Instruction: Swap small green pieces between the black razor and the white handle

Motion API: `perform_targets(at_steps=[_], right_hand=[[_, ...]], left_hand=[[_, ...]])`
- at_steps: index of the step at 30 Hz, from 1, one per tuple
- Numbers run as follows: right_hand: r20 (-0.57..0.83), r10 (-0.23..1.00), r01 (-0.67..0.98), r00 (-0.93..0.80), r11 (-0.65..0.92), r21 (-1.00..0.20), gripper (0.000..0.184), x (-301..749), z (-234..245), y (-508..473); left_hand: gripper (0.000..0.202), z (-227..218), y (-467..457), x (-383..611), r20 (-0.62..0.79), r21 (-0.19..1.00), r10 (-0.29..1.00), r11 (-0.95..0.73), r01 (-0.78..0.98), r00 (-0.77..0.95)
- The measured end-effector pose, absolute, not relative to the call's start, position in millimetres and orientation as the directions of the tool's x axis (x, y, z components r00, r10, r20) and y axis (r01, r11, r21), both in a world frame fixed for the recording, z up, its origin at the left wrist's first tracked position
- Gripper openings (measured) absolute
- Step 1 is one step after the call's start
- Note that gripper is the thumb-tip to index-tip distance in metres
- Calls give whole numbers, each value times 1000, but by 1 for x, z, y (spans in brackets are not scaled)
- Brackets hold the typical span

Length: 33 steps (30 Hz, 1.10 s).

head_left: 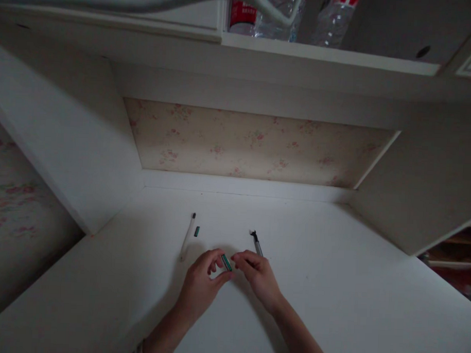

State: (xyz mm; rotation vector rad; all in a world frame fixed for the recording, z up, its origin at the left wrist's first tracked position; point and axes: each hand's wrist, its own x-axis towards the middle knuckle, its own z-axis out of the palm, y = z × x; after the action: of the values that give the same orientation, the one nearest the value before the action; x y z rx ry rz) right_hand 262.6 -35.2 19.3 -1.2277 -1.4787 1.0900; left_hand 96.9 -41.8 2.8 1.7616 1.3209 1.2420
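Dim, soft, wide-angle edge distortion

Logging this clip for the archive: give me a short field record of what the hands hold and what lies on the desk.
setting: white desk in an alcove, floral back panel, dim light
left hand: fingertips pinch small green piece
right hand: fingertips close on its other end
left of hands: white stick lying flat, small dark bit beside it, apart
behind right hand: dark-tipped pen part; held or lying, cannot tell
shelf above: plastic bottles
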Motion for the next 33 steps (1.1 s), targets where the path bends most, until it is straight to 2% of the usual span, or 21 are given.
perform_targets(at_steps=[4, 12, 17, 27, 30, 33], right_hand=[[72, 985, 98, -159, 88, -991, 26, 258, 21, -39], [59, 985, 111, -161, 77, -991, 20, 262, 25, -38], [35, 969, 102, -243, 62, -993, 16, 269, 29, -40], [-35, 954, 61, -298, -17, -998, 14, 273, 32, -42], [-74, 951, 17, -300, -72, -997, 24, 274, 29, -40], [-115, 970, -62, -216, -131, -989, 39, 270, 23, -32]], left_hand=[[36, 0, -43, 97, 373, 822, 921, -383, 422, 111], [40, 3, -43, 90, 447, 710, 862, -505, 491, 239], [27, 7, -39, 83, 506, 653, 787, -616, 440, 353], [22, 16, -40, 82, 501, 660, 764, -641, 392, 407], [19, 17, -40, 82, 498, 666, 778, -626, 406, 383], [18, 16, -39, 80, 539, 666, 787, -616, 421, 300]])
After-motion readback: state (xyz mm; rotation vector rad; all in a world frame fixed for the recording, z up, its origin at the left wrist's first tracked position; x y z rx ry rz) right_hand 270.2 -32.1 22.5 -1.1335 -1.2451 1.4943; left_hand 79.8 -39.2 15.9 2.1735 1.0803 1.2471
